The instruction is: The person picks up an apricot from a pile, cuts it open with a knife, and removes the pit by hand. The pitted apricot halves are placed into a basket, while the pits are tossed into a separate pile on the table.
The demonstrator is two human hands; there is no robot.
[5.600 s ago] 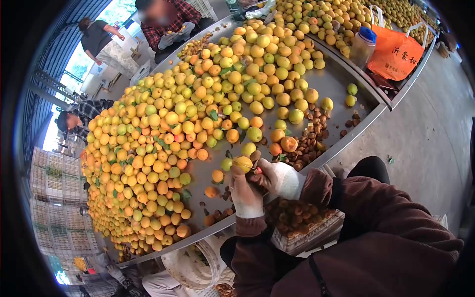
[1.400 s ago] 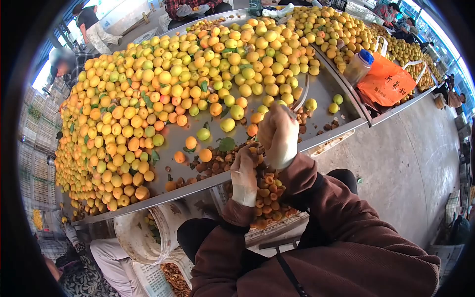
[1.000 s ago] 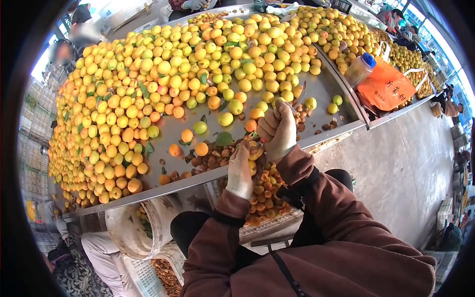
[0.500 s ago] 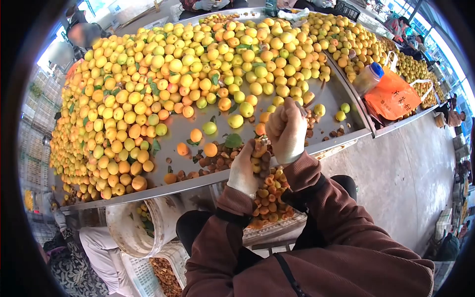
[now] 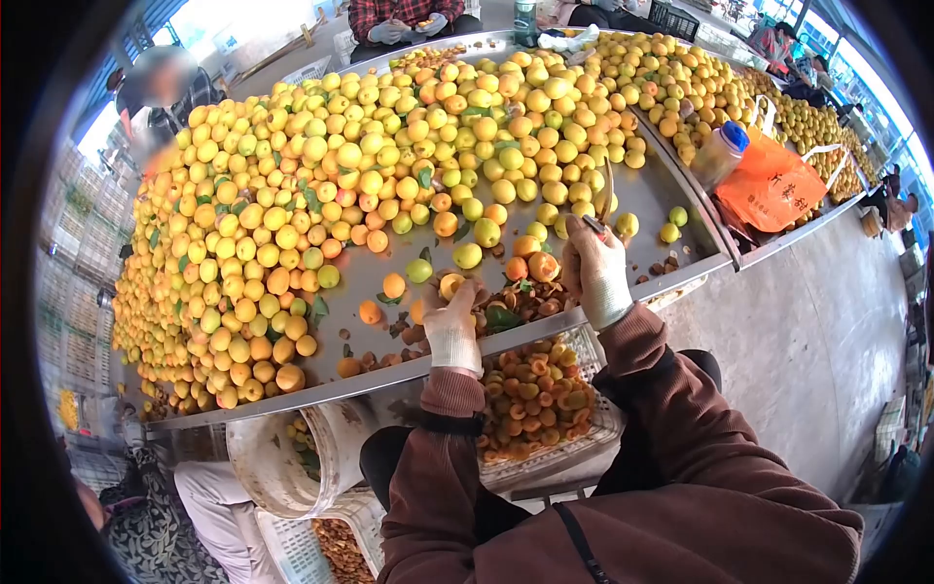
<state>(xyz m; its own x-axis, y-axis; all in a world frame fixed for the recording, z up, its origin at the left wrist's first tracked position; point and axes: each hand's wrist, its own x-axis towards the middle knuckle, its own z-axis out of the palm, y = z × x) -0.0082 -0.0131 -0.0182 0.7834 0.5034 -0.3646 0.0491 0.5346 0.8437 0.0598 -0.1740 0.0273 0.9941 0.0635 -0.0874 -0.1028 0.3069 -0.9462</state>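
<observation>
My left hand (image 5: pixel 452 326), in a pale glove with bare fingertips, is closed around an apricot (image 5: pixel 450 285) just above the near rim of the metal table (image 5: pixel 467 356). To its right, my right hand (image 5: pixel 596 273), gloved the same way, grips a small knife (image 5: pixel 609 190) whose thin blade points up and away. Between the hands, brown pits and scraps (image 5: pixel 530 304) lie along the table edge, with a split apricot (image 5: pixel 543 266) on them. Below the rim, a white crate (image 5: pixel 608 428) holds halved apricots (image 5: pixel 535 397).
A large heap of apricots (image 5: pixel 321 165) covers the table's far side. An orange bag (image 5: pixel 769 185) and a blue-lidded jar (image 5: pixel 722 156) stand at right. A white bucket (image 5: pixel 282 467) lies tipped at lower left, near a crate of pits (image 5: pixel 341 550). Other people sit around the table.
My hands have moved apart: the left went left and now holds an apricot over the table edge, the right moved lower and right with the knife. The crate below is more exposed.
</observation>
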